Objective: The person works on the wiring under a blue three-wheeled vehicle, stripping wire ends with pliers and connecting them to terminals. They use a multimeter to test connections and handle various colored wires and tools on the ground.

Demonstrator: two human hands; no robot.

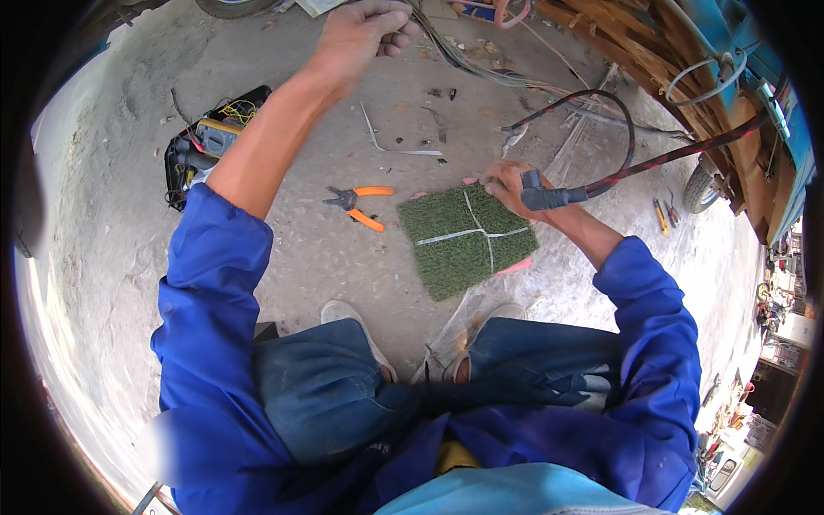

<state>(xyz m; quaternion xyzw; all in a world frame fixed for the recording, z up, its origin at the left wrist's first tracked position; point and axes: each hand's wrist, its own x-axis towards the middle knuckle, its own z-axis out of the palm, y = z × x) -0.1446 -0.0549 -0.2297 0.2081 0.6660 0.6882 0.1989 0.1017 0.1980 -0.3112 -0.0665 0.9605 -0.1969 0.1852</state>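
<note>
My left hand reaches to the far edge, fingers curled closed beside a bundle of thin wires; what it pinches, if anything, is hidden. My right hand is at the far right corner of a green artificial-turf pad, fingers bent and closed. Whether they grip the pad's corner I cannot make out. White straps cross the pad, and pink material shows at its edges. A grey angled cable plug on a black-and-red cable hangs in front of my right wrist. Orange-handled pliers lie left of the pad, jaws pointing left.
On the left sits an open black tool case with a yellow-and-grey meter. A yellow-handled tool lies at right near a small wheel. Wooden boards and a blue frame stand at upper right. Scraps dot the concrete floor.
</note>
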